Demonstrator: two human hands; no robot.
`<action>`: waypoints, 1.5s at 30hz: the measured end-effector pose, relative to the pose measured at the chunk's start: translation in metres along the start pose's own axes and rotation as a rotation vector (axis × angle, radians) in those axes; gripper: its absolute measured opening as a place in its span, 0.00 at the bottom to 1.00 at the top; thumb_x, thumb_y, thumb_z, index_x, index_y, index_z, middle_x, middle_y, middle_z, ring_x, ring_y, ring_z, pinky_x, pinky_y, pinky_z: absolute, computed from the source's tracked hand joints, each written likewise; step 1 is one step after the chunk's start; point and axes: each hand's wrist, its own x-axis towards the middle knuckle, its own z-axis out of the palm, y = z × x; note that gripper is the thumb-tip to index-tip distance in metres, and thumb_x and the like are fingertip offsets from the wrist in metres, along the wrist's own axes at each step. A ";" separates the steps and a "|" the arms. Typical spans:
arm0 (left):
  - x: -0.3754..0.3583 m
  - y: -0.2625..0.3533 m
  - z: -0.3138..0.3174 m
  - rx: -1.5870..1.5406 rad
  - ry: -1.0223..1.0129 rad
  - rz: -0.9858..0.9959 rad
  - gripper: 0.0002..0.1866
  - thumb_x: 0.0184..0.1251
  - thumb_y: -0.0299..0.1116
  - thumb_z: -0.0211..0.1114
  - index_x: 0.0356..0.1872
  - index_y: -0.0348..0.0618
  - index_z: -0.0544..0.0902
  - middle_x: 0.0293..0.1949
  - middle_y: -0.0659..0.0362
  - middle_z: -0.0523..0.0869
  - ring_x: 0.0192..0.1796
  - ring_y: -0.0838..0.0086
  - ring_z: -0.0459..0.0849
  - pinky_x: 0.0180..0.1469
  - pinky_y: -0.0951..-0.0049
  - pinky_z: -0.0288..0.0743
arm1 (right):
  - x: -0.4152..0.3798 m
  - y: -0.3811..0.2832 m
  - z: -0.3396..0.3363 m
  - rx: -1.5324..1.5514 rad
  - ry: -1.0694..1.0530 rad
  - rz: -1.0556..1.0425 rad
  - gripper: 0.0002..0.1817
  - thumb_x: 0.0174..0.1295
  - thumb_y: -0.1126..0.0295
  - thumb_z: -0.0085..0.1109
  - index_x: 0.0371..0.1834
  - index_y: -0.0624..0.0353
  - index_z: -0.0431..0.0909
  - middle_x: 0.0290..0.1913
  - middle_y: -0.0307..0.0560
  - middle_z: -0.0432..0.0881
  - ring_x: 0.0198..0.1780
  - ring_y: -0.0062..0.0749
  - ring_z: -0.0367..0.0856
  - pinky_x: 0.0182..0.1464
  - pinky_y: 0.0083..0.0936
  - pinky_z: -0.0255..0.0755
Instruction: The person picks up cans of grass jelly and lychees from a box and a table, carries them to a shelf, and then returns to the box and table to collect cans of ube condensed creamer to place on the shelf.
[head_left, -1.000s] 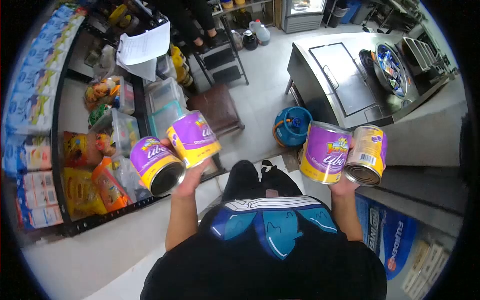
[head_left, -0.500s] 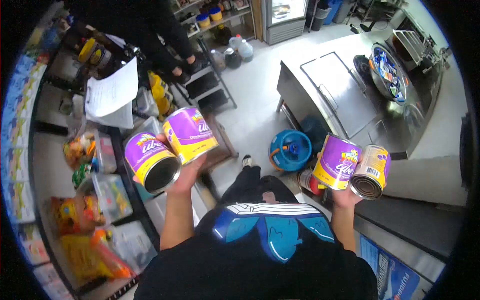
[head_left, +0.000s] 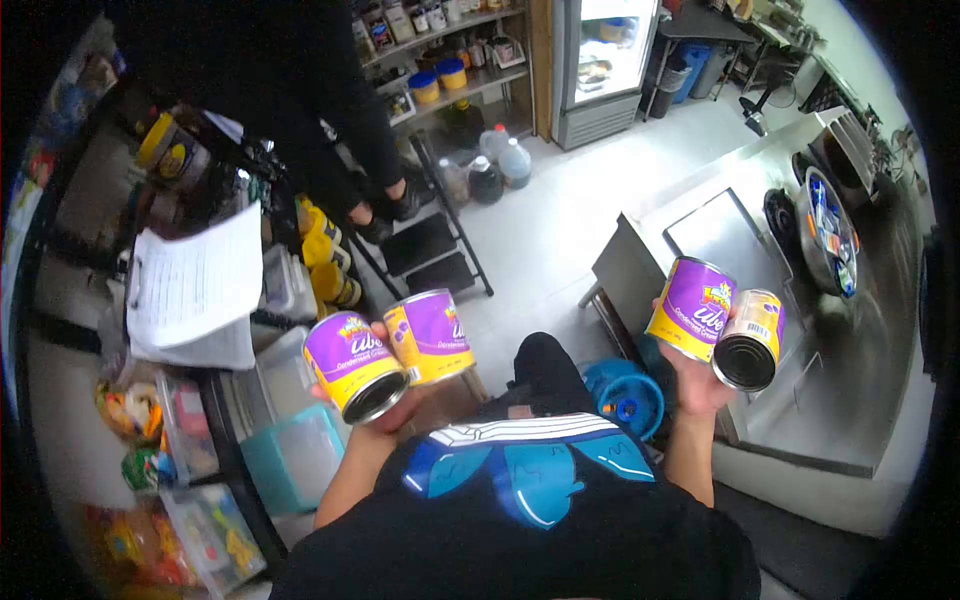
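Note:
Two purple and yellow cans labelled "ube" rest in my left hand [head_left: 395, 412]: a tilted can [head_left: 352, 368] with its metal end toward me, and a second can [head_left: 430, 336] beside it. My right hand [head_left: 695, 385] grips two more of the same kind, a can [head_left: 692, 308] with its front label showing and another can [head_left: 748, 342] turned to its barcode side, end toward me. Fingers of both hands are curled around the cans and partly hidden behind them.
Another person's legs [head_left: 375, 150] are by a black step stool [head_left: 430, 250]. Shelving with plastic bins [head_left: 290, 460] and a clipboard with papers [head_left: 195, 280] lines the left. A blue gas cylinder [head_left: 625, 398] stands beside the steel counter [head_left: 850, 400]. Jugs [head_left: 487, 180] sit on the floor.
The view has moved forward and turned, bringing the stool, counter and fridge closer or lower. The same cans stay in both hands; the left pair now appears further right and lower.

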 end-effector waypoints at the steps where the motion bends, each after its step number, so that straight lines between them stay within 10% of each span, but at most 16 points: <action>1: 0.017 0.004 -0.004 0.036 0.012 -0.004 0.56 0.29 0.68 0.76 0.62 0.47 0.68 0.65 0.59 0.70 0.72 0.49 0.57 0.70 0.32 0.41 | 0.017 -0.001 -0.005 -0.021 -0.041 -0.011 0.43 0.53 0.41 0.58 0.69 0.54 0.61 0.72 0.59 0.50 0.74 0.62 0.35 0.63 0.79 0.31; 10: 0.195 0.002 -0.091 0.029 0.062 -0.037 0.56 0.30 0.72 0.72 0.62 0.46 0.69 0.62 0.51 0.73 0.67 0.47 0.67 0.66 0.33 0.53 | 0.206 -0.030 -0.050 -0.088 -0.154 -0.236 0.50 0.47 0.34 0.63 0.66 0.59 0.64 0.62 0.54 0.73 0.64 0.44 0.70 0.72 0.50 0.48; 28: 0.531 0.059 -0.137 0.031 0.057 -0.129 0.51 0.34 0.64 0.77 0.62 0.50 0.68 0.67 0.54 0.65 0.73 0.47 0.54 0.70 0.33 0.42 | 0.565 -0.015 -0.007 -0.124 -0.303 -0.162 0.54 0.41 0.35 0.69 0.64 0.66 0.65 0.58 0.53 0.75 0.55 0.41 0.76 0.68 0.51 0.56; 38: 0.634 0.131 -0.201 0.108 -0.001 0.011 0.53 0.33 0.69 0.73 0.62 0.48 0.70 0.69 0.49 0.62 0.73 0.47 0.52 0.69 0.31 0.40 | 0.824 0.097 0.050 0.019 -0.493 0.010 0.58 0.41 0.35 0.68 0.68 0.64 0.57 0.69 0.57 0.61 0.73 0.60 0.49 0.68 0.74 0.32; 45: 0.679 0.153 -0.214 0.147 -0.034 0.210 0.52 0.33 0.69 0.74 0.61 0.49 0.70 0.69 0.50 0.62 0.72 0.47 0.55 0.69 0.32 0.44 | 0.993 0.177 0.104 -0.177 -0.648 -0.031 0.58 0.40 0.32 0.66 0.72 0.50 0.53 0.68 0.52 0.63 0.71 0.57 0.55 0.68 0.70 0.46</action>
